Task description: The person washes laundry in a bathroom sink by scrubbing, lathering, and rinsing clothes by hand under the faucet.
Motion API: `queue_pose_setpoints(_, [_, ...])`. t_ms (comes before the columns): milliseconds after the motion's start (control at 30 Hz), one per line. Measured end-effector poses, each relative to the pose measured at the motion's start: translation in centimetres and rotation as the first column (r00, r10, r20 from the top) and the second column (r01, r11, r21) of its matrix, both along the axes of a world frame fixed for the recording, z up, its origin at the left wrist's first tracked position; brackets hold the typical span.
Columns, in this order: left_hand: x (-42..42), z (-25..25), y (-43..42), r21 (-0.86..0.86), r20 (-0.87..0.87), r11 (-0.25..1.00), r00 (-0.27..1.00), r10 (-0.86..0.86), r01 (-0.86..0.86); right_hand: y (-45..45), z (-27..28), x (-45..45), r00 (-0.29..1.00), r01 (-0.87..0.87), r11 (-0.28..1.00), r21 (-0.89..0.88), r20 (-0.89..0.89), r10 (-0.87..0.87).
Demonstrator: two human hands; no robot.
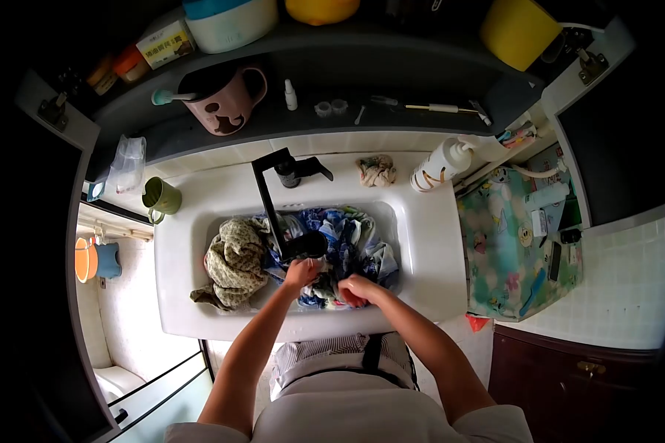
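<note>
In the white sink (432, 251) lies a wet heap of blue patterned clothing (340, 232) with white and greenish parts. My left hand (303, 273) is closed on a fold of this clothing, just below the spout of the black faucet (268, 196). Beside it on the right, my right hand (356, 290) bends down into the same heap with its fingers curled on the fabric. The fingertips of both hands are partly hidden. A beige speckled garment (236, 258) is bunched at the sink's left end, apart from my hands.
A green cup (161, 199) stands on the left rim. At the back rim are a crumpled cloth (377, 170) and a white pump bottle (442, 165). Above hangs a dark shelf (303, 122) with a pink mug (225, 100). A patterned cover (495, 258) lies to the right.
</note>
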State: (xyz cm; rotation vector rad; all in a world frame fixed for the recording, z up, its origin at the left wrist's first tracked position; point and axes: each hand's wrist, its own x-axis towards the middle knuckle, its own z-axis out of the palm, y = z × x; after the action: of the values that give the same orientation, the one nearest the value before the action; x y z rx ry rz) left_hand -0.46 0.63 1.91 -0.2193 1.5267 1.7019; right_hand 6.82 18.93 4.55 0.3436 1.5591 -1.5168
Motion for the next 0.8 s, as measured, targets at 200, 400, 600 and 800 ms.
queue_pose_setpoints(200, [3.7,-1.7,-1.9,-0.19,0.304,0.911,0.904,-0.3,0.366,-2.2,0.0,-0.3,0.995,-0.09,0.919,0.383,0.066,0.07])
queue_pose_setpoints(400, [1.6,-7.4,0.5,-0.406,0.341,0.736,0.837,-0.429,0.542,-3.2,-5.0,-2.1,0.981,-0.094,0.666,0.74,-0.046,0.19])
queue_pose_setpoints(600, [0.1,-13.3,2.0,-0.224,0.723,0.627,0.558,-0.406,0.746,-2.6,-6.9,-2.5,0.901,-0.089,0.684,0.724,-0.234,0.365])
queue_pose_setpoints(800, [1.3,-8.8,0.9,-0.388,0.185,0.505,0.602,-0.777,0.771,-0.5,-6.6,-2.6,0.988,-0.108,0.882,0.458,-0.052,0.148])
